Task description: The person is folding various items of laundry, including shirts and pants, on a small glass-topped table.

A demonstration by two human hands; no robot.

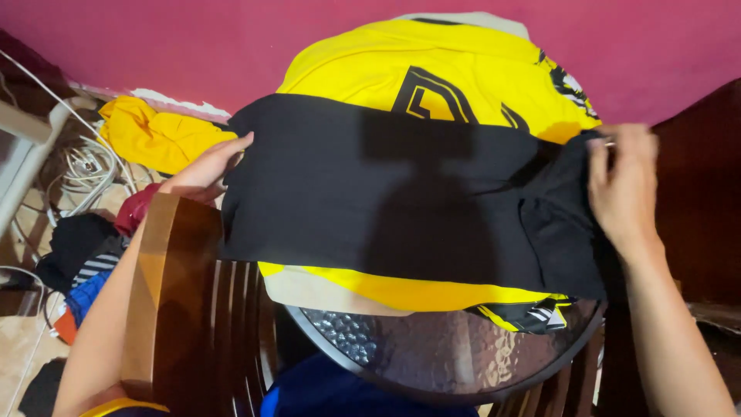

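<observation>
Two hands held the black garment (pixel 386 201), spread flat over the yellow shirt (pixel 432 69) on the worktop (pixel 432 363): left hand (pixel 204 170) flat on its edge, right hand (pixel 621 185) pinching the other end. Looked soft, light, limp; best gripped at the ends.

- Lived-in home room, magenta wall (pixel 154 46).
- Round glass table (pixel 432 355), wooden chair (pixel 166 286).
- Clothes heaped on floor (pixel 85 255), loose white cables (pixel 77 170).

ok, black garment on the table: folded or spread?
Folded. The black garment lies as a band across the yellow shirt, left hand and right hand at its ends.
</observation>
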